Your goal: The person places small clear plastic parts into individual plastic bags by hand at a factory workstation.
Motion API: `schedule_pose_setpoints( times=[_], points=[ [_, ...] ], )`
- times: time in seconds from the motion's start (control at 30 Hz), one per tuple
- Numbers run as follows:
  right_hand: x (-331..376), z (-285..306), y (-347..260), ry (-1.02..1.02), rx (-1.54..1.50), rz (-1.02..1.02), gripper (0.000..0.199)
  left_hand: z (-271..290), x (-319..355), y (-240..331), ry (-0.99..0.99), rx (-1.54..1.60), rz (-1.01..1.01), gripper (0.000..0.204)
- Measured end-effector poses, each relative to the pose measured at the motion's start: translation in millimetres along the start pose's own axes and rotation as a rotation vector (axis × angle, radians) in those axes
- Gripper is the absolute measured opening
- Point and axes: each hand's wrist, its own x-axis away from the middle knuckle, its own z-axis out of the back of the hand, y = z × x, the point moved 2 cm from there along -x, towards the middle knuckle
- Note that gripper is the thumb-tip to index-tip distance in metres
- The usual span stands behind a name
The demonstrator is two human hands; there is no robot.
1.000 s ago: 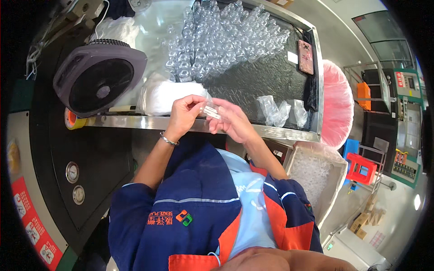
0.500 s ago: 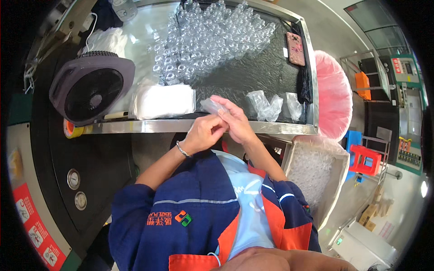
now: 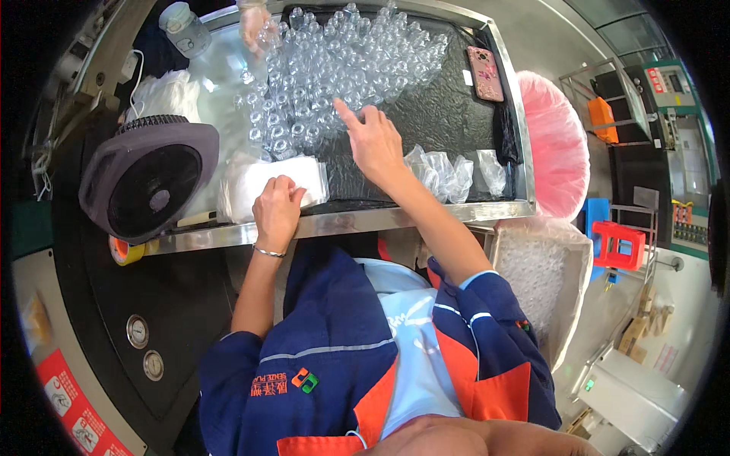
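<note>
My left hand (image 3: 277,211) rests on the front of a stack of thin clear plastic bags (image 3: 251,182), its fingers curled and pinched at the top bag's edge. Stretched over the dark table covering, my right hand (image 3: 374,144) has its index finger out towards a large heap of small clear plastic bottles (image 3: 334,72). The right hand is open, with nothing visible in it, and its fingertip is near the closest bottles. To the right of that forearm lie several bagged clear pieces (image 3: 437,176).
A dark fan (image 3: 152,178) stands left of the bags. Another person's hand (image 3: 255,30) is at the heap's far left, near a clear jar (image 3: 185,30). A phone (image 3: 485,74) lies far right, beside the table's metal rim (image 3: 511,76). A lined bin (image 3: 532,277) stands below right.
My hands have parted: the left moved to the bag stack, the right forward to the bottles. The bagged piece they held now lies by the others. Another person's hand has appeared.
</note>
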Motion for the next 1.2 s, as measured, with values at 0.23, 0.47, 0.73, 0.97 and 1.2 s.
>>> schedule_pose_setpoints(
  times=[0.23,0.47,0.73,0.97,1.2],
  points=[
    [19,-21,15,0.034,-0.023,-0.219,0.033,3,-4,-18,0.082,0.429,0.131,0.009],
    [69,12,9,-0.036,-0.284,-0.231,0.029,5,3,-6,-0.105,0.784,0.363,0.007],
    [87,25,-45,-0.740,-2.008,-0.781,0.039,-3,14,19,-0.188,0.910,0.183,0.004],
    [96,20,-31,-0.291,-1.338,-0.590,0.031,2,17,33,-0.139,1.123,0.256,0.003],
    [102,16,-26,-0.195,-1.556,-0.602,0.025,-13,40,88,-0.211,0.794,-0.444,0.012]
  ],
)
